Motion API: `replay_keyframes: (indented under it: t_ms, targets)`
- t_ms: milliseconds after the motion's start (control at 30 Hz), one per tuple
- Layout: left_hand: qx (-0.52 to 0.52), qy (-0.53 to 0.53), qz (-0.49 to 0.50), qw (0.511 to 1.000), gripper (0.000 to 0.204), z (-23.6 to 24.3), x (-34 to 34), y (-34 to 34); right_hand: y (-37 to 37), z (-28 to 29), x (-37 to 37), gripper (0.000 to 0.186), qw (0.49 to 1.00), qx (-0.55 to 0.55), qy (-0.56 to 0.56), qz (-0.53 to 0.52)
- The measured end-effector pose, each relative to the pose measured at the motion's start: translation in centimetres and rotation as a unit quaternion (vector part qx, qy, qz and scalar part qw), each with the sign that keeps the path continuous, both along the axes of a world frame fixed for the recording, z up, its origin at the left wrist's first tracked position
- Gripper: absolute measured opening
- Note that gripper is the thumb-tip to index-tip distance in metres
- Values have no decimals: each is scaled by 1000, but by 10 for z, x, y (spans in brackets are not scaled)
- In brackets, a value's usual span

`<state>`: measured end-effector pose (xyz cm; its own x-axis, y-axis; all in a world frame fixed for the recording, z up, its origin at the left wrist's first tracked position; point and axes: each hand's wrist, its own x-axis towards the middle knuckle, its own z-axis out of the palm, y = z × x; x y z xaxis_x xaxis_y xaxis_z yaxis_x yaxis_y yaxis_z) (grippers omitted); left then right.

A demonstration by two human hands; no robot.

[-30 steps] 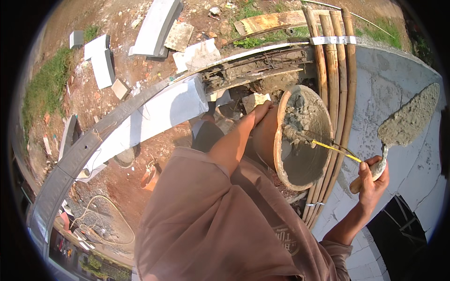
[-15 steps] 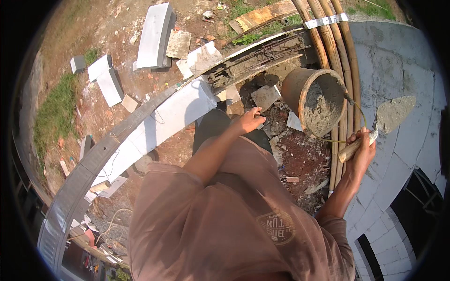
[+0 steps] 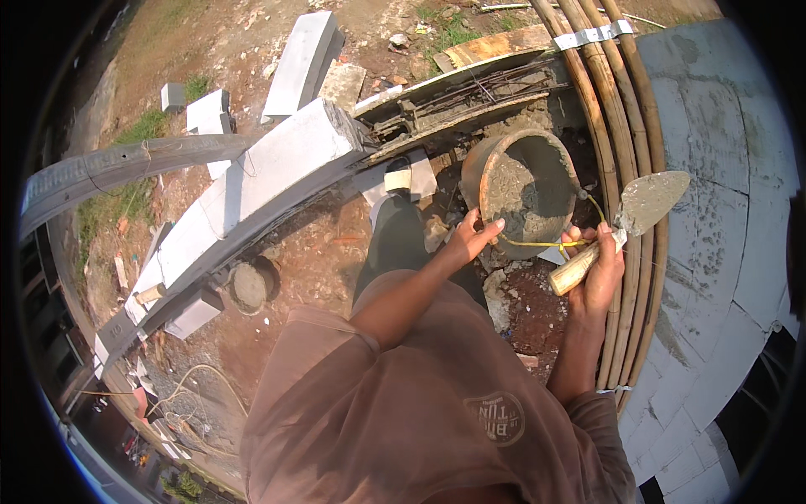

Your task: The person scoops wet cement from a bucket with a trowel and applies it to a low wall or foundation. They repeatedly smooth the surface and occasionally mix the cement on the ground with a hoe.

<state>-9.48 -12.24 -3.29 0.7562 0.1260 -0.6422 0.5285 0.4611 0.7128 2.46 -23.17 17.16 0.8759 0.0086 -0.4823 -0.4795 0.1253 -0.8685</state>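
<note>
A bucket (image 3: 477, 181) of wet grey mortar (image 3: 512, 189) hangs tilted, its mouth facing me. My left hand (image 3: 470, 242) is at the bucket's lower rim, thumb and fingers closed on its edge. My right hand (image 3: 598, 273) grips the wooden handle of a trowel (image 3: 652, 202), whose mortar-coated blade points up and right. Fingers of that same hand are also hooked round the bucket's yellow handle (image 3: 537, 244). Just right of the bucket run several bamboo poles (image 3: 621, 109), bundled with a pale strap.
A white block wall (image 3: 243, 202) slants across the left, with a grey curved beam (image 3: 126, 168) beside it. Rebar (image 3: 478, 92) lies in a trough ahead. A round mortar-filled container (image 3: 249, 287) stands on the ground. The grey block wall (image 3: 705, 151) rises at right.
The bucket has moved left and turned its mouth more toward me. My left hand has reached right to its rim. My right hand, with the trowel, has moved left.
</note>
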Motion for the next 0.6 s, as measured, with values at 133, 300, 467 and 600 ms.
replay_keyframes:
  t_ms: [133,300,467,600]
  targets:
    - [49,-55,79,994,60,17,-31,-17,-2,10,-25,14,997,48,-12,64]
    - [-16,-142,115,983,88,50,-67,-24,1,20,-56,16,989,95,-24,114]
    - [272,-21,183,944,111,54,-82,-40,24,24,-99,16,978,134,-17,156]
    - [333,41,188,923,62,64,-101,-10,40,24,-104,14,974,126,-56,181]
